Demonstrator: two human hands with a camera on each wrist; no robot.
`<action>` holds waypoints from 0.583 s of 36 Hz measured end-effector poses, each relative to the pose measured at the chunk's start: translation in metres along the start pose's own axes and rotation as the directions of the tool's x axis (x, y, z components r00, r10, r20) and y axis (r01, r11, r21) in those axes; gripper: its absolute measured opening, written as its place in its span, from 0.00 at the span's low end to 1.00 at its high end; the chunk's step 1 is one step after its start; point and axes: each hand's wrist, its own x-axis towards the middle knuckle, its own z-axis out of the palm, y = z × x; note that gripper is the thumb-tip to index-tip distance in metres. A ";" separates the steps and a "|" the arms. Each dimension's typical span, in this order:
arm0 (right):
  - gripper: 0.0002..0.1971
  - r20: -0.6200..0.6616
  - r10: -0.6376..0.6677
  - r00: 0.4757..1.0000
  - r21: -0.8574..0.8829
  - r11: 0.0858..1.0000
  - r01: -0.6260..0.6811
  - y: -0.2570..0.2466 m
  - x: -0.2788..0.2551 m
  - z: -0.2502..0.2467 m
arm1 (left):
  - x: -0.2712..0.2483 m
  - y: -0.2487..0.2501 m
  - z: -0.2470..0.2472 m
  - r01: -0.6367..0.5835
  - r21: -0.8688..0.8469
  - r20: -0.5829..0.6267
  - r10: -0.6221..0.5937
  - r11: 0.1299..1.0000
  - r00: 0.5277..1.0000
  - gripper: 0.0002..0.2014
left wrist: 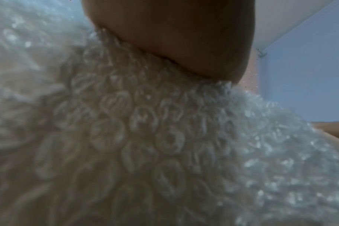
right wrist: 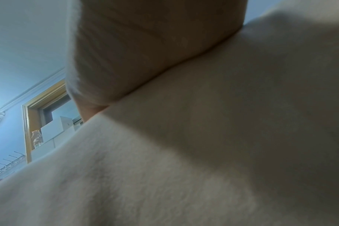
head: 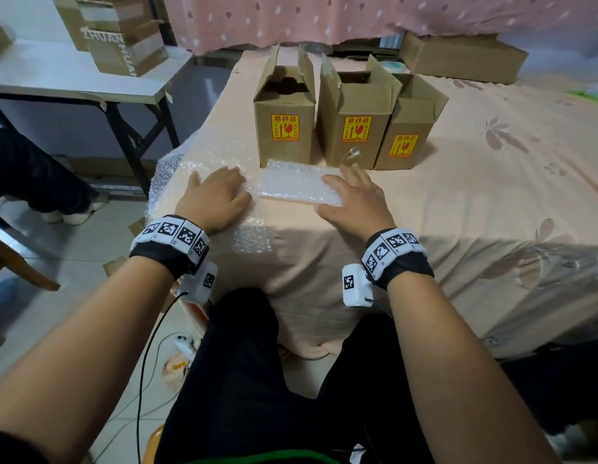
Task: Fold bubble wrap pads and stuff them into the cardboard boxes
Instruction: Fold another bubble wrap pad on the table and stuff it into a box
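Three open cardboard boxes with yellow fragile stickers stand in a row on the bed: left box (head: 284,112), middle box (head: 356,122), right box (head: 408,132). A folded bubble wrap pad (head: 292,184) lies flat just in front of them. My right hand (head: 352,192) rests flat on the pad's right end, fingers straight. My left hand (head: 218,194) lies flat on a larger bubble wrap sheet (head: 210,155) spread over the bed's left corner. In the left wrist view the palm (left wrist: 174,38) presses on the bubbles (left wrist: 145,122). The right wrist view shows only the palm (right wrist: 145,53) on the bedsheet (right wrist: 203,145).
The bed (head: 475,202) carries a peach floral sheet, and a flat cardboard box (head: 461,56) lies at its far edge. A folding table (head: 73,78) with stacked cartons (head: 123,38) stands to the left. Another person's leg (head: 33,175) is at the left. Cables run on the floor (head: 146,363).
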 end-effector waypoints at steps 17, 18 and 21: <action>0.30 -0.026 -0.160 0.987 -0.382 0.914 0.138 -0.015 0.002 -0.014 | 0.008 0.020 -0.017 -0.265 0.062 -0.197 0.272 0.962 0.942 0.26; 0.28 -0.003 -0.170 0.985 -0.419 0.895 0.153 -0.019 0.004 -0.017 | 0.008 0.023 -0.020 -0.282 0.064 -0.230 0.289 0.957 0.929 0.24; 0.26 0.060 -0.149 0.987 -0.422 0.892 0.160 -0.031 0.007 -0.022 | 0.009 0.034 -0.025 -0.302 0.051 -0.305 0.303 0.952 0.903 0.16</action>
